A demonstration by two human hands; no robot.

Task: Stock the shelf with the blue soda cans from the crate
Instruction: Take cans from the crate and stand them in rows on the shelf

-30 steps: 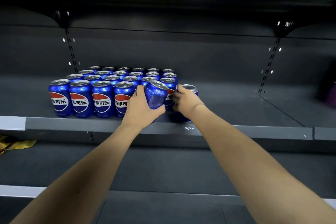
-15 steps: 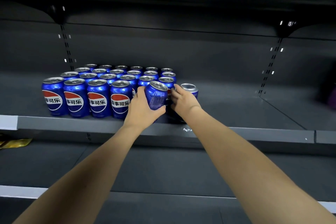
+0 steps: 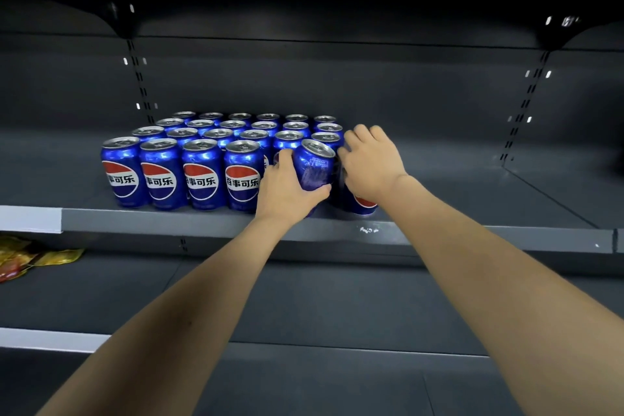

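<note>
Several blue soda cans stand in tidy rows on the left part of the dark grey shelf. My left hand grips one more blue can, tilted, at the right end of the front row. Just right of it another blue can stands near the shelf's front edge. My right hand lies over that can's top with the fingers spread and fairly straight, hiding its upper half. The crate is out of view.
The shelf runs on bare to the right. An upper shelf overhangs with brackets at both sides. A lower shelf lies below my arms, with yellow snack packets at its left end.
My right hand has slid up over the top of its can and its fingers have straightened. My left hand still holds the tilted can at the end of the front row.
</note>
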